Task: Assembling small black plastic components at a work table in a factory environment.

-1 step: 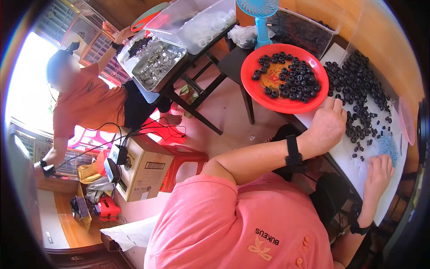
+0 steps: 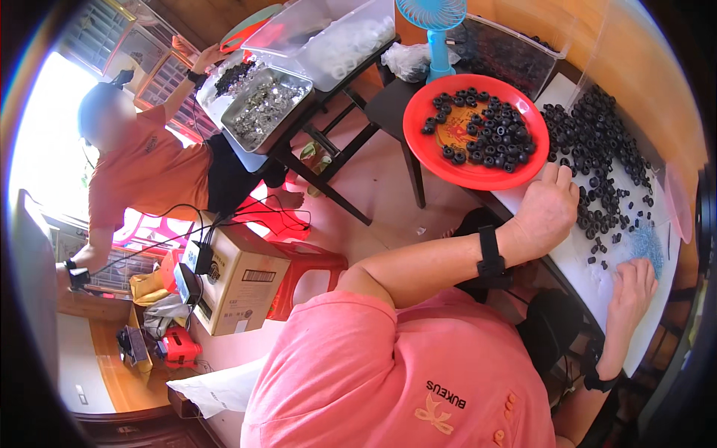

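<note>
My left hand [image 2: 547, 210] is closed, its curled fingers above the white tabletop [image 2: 573, 261] between a red plate [image 2: 429, 166] and a heap of black beads [image 2: 597, 142]. Whatever its fingertips hold is hidden. Round black beads with holes [image 2: 502, 138] lie on the plate, mostly on its right side. My right hand [image 2: 633, 291] rests near the tabletop's right part, fingers bent and pressed together beside a patch of tiny light-blue beads [image 2: 647, 246]. I cannot make out what is in them. A dark band circles each wrist.
A small blue fan [image 2: 437, 45] stands behind the plate, near a clear bin of black pieces [image 2: 493, 56]. Left, another person in orange [image 2: 153, 172] sits by a metal tray of shiny pieces [image 2: 287, 78]. A cardboard box [image 2: 243, 287] and red stool [image 2: 317, 261] stand on the floor.
My hands look the same. The other person's lower hand at the far left has shifted slightly, and a blurred grey shape now covers more of the left edge.
</note>
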`<state>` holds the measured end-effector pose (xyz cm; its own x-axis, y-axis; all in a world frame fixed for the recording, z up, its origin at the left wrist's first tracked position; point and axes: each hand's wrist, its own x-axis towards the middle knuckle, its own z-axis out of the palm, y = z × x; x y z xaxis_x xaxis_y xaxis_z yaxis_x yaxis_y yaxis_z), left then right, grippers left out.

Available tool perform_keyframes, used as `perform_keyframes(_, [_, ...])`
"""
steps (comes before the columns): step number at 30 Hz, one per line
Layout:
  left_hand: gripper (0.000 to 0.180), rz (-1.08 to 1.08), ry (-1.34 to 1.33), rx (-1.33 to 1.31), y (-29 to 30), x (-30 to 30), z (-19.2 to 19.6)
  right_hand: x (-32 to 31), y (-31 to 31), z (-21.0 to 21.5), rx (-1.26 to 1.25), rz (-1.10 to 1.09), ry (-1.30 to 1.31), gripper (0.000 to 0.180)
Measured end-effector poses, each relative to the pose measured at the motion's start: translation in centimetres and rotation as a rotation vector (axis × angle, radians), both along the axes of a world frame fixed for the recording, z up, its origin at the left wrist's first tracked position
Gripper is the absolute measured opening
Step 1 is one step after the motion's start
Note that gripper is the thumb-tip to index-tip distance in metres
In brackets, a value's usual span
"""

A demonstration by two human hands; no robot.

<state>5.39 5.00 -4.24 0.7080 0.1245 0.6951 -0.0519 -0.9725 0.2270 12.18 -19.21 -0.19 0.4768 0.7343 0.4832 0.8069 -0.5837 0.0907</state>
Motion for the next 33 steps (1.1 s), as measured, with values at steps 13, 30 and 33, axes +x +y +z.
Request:
perform_keyframes(13, [0.02, -0.041, -0.057, -0.053, 0.1, -0.2, 0.5, -2.5, -1.1, 0.7, 0.023, 0.028, 0.07, 0.009])
perform_keyframes(30, [0.016, -0.371, -0.111, -0.428, 1.3, -1.0, 0.5, -2.8, -1.1, -0.9, 0.18, -0.062, -0.001, 0.018])
perform_keyframes(33, [0.018, -0.483, 0.368, -1.397, 1.3, -3.6, 4.7, -2.6, -0.5, -0.6, 0.195, -0.025, -0.012, 0.013])
